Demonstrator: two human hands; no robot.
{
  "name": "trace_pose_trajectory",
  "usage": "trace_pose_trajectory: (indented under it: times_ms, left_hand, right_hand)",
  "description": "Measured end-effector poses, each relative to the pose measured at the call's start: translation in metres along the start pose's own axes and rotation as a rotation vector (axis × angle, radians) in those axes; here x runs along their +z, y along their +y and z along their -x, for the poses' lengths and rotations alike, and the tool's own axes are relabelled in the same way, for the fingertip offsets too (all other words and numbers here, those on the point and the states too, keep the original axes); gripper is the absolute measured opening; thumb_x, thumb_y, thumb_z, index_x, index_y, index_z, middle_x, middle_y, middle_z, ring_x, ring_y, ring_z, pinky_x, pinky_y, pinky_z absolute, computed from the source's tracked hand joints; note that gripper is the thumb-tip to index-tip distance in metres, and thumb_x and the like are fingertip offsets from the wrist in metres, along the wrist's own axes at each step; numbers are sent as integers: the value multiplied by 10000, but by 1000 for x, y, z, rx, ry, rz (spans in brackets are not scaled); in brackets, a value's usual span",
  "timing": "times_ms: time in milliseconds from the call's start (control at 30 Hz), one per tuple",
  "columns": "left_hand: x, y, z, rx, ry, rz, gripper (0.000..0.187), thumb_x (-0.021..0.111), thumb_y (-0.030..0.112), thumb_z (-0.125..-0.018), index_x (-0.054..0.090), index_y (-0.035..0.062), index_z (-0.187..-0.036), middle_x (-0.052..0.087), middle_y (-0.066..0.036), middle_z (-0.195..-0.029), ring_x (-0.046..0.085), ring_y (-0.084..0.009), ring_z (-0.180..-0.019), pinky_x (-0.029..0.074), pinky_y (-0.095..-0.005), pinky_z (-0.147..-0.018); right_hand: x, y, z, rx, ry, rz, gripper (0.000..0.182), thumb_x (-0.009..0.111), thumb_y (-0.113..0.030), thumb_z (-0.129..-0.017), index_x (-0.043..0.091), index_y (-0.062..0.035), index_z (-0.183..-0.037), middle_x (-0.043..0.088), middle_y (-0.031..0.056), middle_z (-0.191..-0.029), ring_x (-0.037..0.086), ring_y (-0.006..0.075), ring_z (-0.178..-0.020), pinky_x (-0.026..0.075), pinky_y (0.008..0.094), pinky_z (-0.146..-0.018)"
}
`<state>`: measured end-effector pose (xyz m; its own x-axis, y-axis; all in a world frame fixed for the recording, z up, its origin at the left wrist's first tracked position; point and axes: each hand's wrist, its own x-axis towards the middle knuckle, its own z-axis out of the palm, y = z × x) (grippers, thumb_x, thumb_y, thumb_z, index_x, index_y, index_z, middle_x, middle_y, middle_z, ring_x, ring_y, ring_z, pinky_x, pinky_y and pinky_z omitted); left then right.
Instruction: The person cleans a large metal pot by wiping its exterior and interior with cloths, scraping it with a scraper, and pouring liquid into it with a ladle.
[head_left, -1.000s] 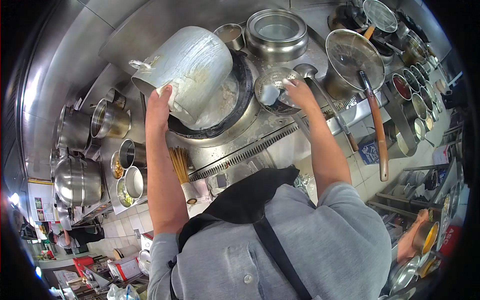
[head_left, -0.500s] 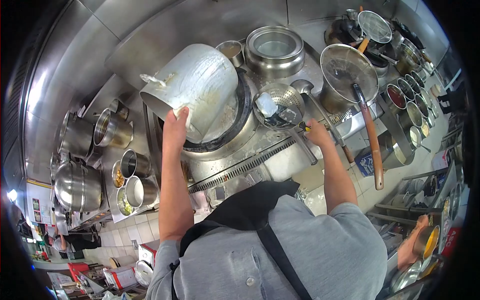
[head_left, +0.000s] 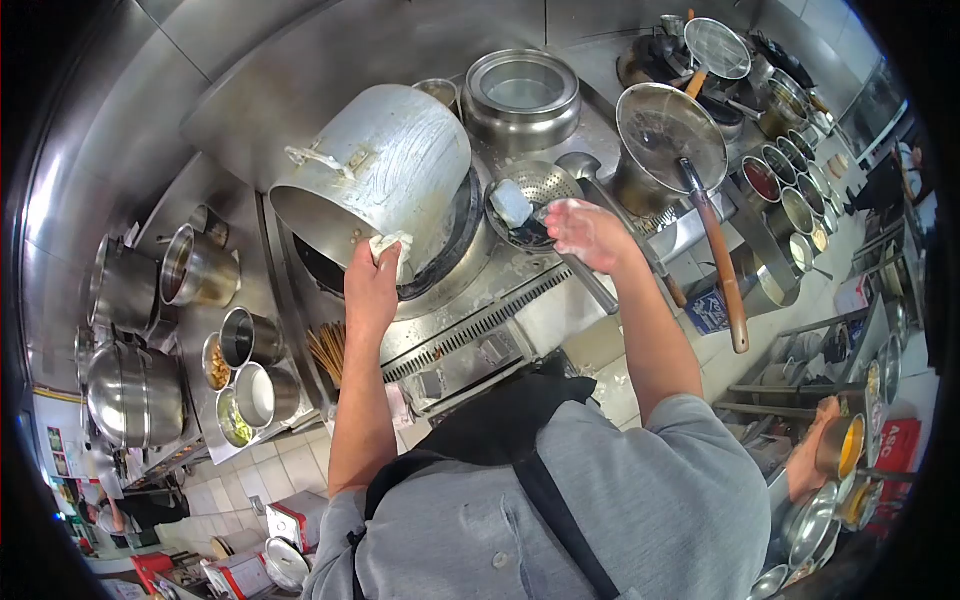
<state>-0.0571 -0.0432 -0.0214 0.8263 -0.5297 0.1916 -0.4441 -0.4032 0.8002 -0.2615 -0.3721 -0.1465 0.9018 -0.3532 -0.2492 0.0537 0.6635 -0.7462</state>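
Observation:
A large aluminium pot (head_left: 400, 165) lies tilted on its side over the wok burner, its mouth turned towards the lower left. My left hand (head_left: 371, 290) is closed on a folded white cloth (head_left: 392, 253) at the pot's near side; the handle beneath it is hidden. To the right, a perforated skimmer (head_left: 545, 180) holds a pale block (head_left: 511, 204) that looks like a sponge, and a dark flat tool (head_left: 530, 236) lies beside it. Just above the skimmer's near rim, my right hand (head_left: 590, 237) has its fingers stretched out, wet and whitish.
A steel pot with water (head_left: 523, 100) stands behind. On the right are a ladle (head_left: 578, 166), a fine strainer with a wooden handle (head_left: 672, 140) and several sauce containers (head_left: 765, 180). Steel pots (head_left: 200, 265) and bowls fill the left counter. Another person (head_left: 115, 515) stands far left.
My right hand has let go of the yellow-and-black handled tool and moved left over the skimmer. The pot has turned, showing more of its mouth. The view has shifted slightly.

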Motion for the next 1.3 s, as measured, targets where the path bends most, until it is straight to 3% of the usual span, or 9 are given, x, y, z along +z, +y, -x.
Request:
trace_pose_trajectory:
  times_ms: [233, 433, 633, 733, 833, 933, 1033, 1200, 1300]
  left_hand:
    - [11, 5, 15, 4, 84, -61, 240, 658, 167, -1029, 644, -51, -1131, 700, -179, -924, 622, -228, -827, 509, -374, -790]
    - [11, 3, 86, -295, 150, 22, 221, 654, 142, -1034, 659, -28, -1175, 719, -93, -986, 631, -145, -896, 515, -318, -815]
    - [17, 0, 127, -631, 63, -18, 229, 618, 167, -1066, 658, -19, -1194, 705, -55, -1019, 629, -112, -919, 518, -295, -825]
    - [1, -35, 161, -679, 206, 77, 233, 612, 182, -1068, 655, -17, -1182, 706, -60, -1040, 635, -120, -910, 514, -287, -818]
    - [-13, -28, 177, -836, 276, 43, 226, 608, 188, -1071, 656, -6, -1178, 718, -67, -1057, 646, -133, -905, 517, -293, -819]
    - [-21, -41, 208, -880, 320, 13, 222, 609, 187, -1074, 657, 0, -1182, 728, -68, -1051, 651, -135, -893, 525, -302, -807]
    - [-20, -41, 206, -877, 364, 58, 208, 614, 189, -1081, 655, 3, -1163, 734, -62, -1022, 647, -119, -845, 527, -295, -762]
    - [-7, -30, 177, -864, 435, 33, 201, 629, 199, -1080, 657, 5, -1127, 722, -47, -990, 642, -113, -822, 526, -285, -736]
    - [-5, -19, 165, -854, 360, -113, 198, 631, 194, -1076, 658, 4, -1127, 709, -37, -972, 632, -105, -825, 525, -286, -728]
  right_hand:
    - [-9, -21, -74, 79, 118, 309, 246, 652, -205, -1037, 662, -69, -1241, 720, 55, -1094, 685, 157, -918, 547, 324, -756]
    - [-34, -61, -143, 82, 97, 824, 238, 670, -167, -974, 687, -102, -1202, 726, 23, -1030, 677, 111, -886, 536, 316, -720]
    - [-54, -106, -238, -247, 149, 1224, 275, 684, -168, -926, 739, -84, -1182, 746, 67, -908, 711, 191, -847, 547, 349, -744]
    - [-83, -129, -339, -489, 71, 1472, 292, 686, -183, -915, 746, -84, -1183, 780, 139, -1005, 737, 271, -895, 563, 378, -808]
    - [-121, -148, -420, -428, -79, 1576, 304, 698, -274, -934, 765, -80, -1158, 781, 185, -1089, 750, 308, -1020, 561, 420, -912]
    - [-120, -119, -429, -301, 755, 2093, 384, 658, -393, -972, 767, -79, -1164, 772, 182, -1130, 730, 332, -1128, 536, 452, -994]
    - [-123, -92, -488, -204, 255, 1887, 436, 606, -457, -997, 770, -103, -1189, 766, 186, -1163, 701, 375, -1186, 515, 498, -1033]
    - [-167, -113, -514, -124, 406, 1959, 377, 553, -329, -1014, 759, -120, -1252, 694, 192, -1367, 679, 403, -1229, 517, 515, -1060]
    - [-129, -119, -476, -56, 438, 1985, 377, 512, -301, -1034, 753, -115, -1256, 685, 193, -1380, 685, 391, -1222, 541, 517, -1037]
